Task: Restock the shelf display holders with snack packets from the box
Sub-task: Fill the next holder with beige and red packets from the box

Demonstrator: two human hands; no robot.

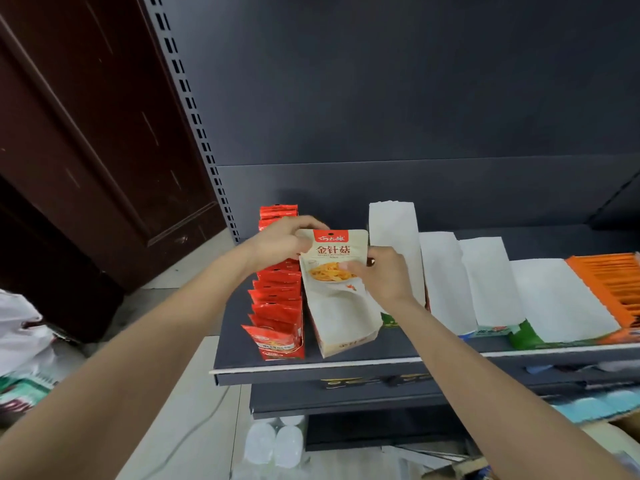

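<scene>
The snack packet (pixel 331 258), white with a red top band and a picture of yellow food, stood upright with its long axis running top to bottom, and its lower part was already inside the white display holder (pixel 341 327) on the shelf (pixel 311 367). You held it between both hands. Your left hand (pixel 282 242) pinched its upper left corner, thumb on the front face and fingers curled behind the top edge. Your right hand (pixel 379 275) gripped its right edge lower down, thumb across the printed picture and fingers wrapped behind. So the packet lay directly between your fingers, the left hand above, the right below and nearer the holder's mouth.

The holder ran front to back across the shelf, and the packet faced you squarely across that line. The next move looked like a push down and back so the packet seats at the rear of the holder; your right hand seemed better placed to guide that.

Just to the left, touching the holder, stood a red display box (pixel 278 299) filled with red packets. To the right stood more white holders (pixel 398 244), then orange packets (pixel 609 289) at the far edge.
</scene>
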